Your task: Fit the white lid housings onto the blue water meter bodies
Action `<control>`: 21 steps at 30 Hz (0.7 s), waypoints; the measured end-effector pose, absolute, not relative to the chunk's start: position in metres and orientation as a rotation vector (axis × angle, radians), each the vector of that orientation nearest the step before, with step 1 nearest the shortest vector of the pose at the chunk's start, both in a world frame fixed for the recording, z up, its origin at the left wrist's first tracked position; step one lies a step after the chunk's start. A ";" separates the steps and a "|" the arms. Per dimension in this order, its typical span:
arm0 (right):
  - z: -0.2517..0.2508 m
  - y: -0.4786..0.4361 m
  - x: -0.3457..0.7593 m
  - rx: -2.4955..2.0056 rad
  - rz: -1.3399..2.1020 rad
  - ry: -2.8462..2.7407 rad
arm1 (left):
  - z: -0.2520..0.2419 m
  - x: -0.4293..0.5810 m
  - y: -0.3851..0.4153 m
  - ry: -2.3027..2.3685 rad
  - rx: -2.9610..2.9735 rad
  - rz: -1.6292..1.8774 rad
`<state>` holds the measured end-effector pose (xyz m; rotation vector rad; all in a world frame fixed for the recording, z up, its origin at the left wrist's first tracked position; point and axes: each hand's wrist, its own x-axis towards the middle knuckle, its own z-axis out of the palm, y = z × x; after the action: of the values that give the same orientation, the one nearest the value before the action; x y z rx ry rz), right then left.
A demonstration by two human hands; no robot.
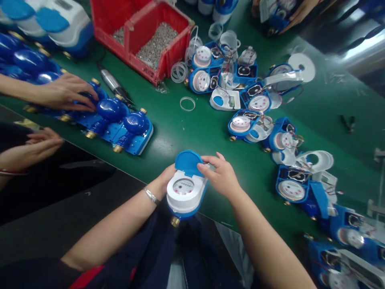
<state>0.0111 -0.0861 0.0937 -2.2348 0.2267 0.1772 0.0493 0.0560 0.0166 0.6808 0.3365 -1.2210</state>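
Observation:
A water meter with a white cover and blue base is held at the table's near edge, its brass fitting towards me. Its blue lid stands raised, so the round dial shows. My left hand grips the meter's left side, the fingers partly hidden behind it. With the thumb on the lid's right edge, my right hand holds the meter's upper right side; the other fingers reach behind.
A co-worker's hand rests among upside-down blue meters on the left. Red bins of small metal parts stand at the back, near a power screwdriver. Opened meters with wires line the right. A clear ring lies mid-table.

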 end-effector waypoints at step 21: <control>0.006 -0.021 0.051 -1.947 0.439 0.547 | 0.037 0.038 0.152 0.428 1.901 -0.532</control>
<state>0.0514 -0.0214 0.0061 -1.9469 0.5466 0.4393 0.0376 0.1517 0.0371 1.9006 0.4279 -0.5320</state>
